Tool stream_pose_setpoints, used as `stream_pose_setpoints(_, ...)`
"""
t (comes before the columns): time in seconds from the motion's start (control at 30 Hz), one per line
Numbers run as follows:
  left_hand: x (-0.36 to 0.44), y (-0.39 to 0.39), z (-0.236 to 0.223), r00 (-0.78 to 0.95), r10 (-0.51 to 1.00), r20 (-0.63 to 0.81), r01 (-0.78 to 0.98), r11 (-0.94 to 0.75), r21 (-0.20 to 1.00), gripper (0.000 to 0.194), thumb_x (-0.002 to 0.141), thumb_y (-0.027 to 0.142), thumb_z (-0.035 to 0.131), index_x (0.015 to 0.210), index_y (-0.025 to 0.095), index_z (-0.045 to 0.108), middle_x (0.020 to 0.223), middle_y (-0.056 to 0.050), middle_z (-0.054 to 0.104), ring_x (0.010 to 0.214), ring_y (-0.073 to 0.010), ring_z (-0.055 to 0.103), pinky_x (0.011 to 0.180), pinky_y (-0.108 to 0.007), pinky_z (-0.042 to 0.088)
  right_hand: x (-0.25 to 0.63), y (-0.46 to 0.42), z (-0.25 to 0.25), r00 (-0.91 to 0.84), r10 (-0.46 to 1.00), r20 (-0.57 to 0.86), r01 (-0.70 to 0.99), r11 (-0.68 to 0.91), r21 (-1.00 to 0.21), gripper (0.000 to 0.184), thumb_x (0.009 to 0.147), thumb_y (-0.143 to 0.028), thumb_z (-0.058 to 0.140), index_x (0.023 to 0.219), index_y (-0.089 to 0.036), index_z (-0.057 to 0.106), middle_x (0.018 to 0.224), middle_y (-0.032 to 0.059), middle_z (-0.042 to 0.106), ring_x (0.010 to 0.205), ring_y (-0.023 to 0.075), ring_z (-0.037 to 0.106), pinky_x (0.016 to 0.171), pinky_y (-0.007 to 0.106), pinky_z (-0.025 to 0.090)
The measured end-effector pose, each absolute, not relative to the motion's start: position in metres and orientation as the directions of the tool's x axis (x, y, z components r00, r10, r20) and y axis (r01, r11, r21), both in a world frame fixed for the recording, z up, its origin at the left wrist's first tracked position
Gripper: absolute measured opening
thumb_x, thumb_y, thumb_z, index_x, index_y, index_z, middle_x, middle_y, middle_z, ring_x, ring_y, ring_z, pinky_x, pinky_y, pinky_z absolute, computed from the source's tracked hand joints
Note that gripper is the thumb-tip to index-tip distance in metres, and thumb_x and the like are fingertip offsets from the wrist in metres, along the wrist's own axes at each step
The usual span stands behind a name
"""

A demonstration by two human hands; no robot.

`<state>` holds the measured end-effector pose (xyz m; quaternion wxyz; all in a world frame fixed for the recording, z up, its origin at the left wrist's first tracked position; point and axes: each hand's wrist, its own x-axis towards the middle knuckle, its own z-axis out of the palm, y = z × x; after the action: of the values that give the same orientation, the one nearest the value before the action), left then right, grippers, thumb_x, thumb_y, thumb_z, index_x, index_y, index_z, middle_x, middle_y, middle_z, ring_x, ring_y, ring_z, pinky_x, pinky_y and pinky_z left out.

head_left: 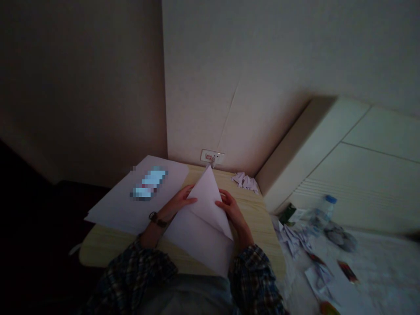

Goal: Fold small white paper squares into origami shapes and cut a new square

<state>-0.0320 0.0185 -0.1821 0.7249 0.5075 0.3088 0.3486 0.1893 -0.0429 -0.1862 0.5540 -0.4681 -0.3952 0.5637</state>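
A white sheet of paper (203, 236) is lifted above the small wooden table (259, 218), partly folded so that its far end comes to a point. My left hand (179, 203) grips its left edge, thumb on top and fingers mostly hidden behind. On the opposite edge my right hand (233, 214) has its thumb on the paper, with the other fingers curled at the side and behind. To the left of my hands lies a stack of white paper (131, 218) with a pixelated, bright phone-like object (151, 183) on it.
Several small folded paper pieces (245, 181) lie at the table's back right corner. Behind the table is a wall socket (212, 156) with a plug in it. Right of the table, a bed (377, 271) bears paper scraps (292, 238) and a blue-capped plastic bottle (326, 210).
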Motion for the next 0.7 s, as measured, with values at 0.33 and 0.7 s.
stream_pose_setpoints(0.33, -0.033, 0.023, -0.191, 0.598, 0.800, -0.057, -0.184, 0.206, 0.961, 0.048, 0.082, 0.028, 0.074, 0.125, 0.015, 0.059, 0.108, -0.008, 0.073, 0.096, -0.0250, 0.070, 0.090, -0.044, 0.051, 0.187, -0.044, -0.183, 0.104, 0.993, -0.061, -0.215, -0.038, -0.976, 0.052, 0.061, -0.027, 0.085, 0.109, -0.028, 0.064, 0.099, 0.0005, 0.076, 0.089, 0.0235, 0.069, 0.076, 0.034, 0.054)
stream_pose_setpoints(0.7, -0.031, 0.024, -0.193, 0.642, 0.767, -0.008, -0.197, 0.175, 0.965, 0.047, 0.083, 0.030, 0.072, 0.126, 0.016, 0.060, 0.113, -0.009, 0.072, 0.096, -0.0251, 0.069, 0.087, -0.041, 0.051, 0.185, -0.045, -0.182, 0.091, 0.996, -0.023, -0.187, -0.006, -0.982, 0.048, 0.060, -0.028, 0.084, 0.106, -0.028, 0.068, 0.110, 0.0006, 0.074, 0.102, 0.0254, 0.065, 0.089, 0.036, 0.052)
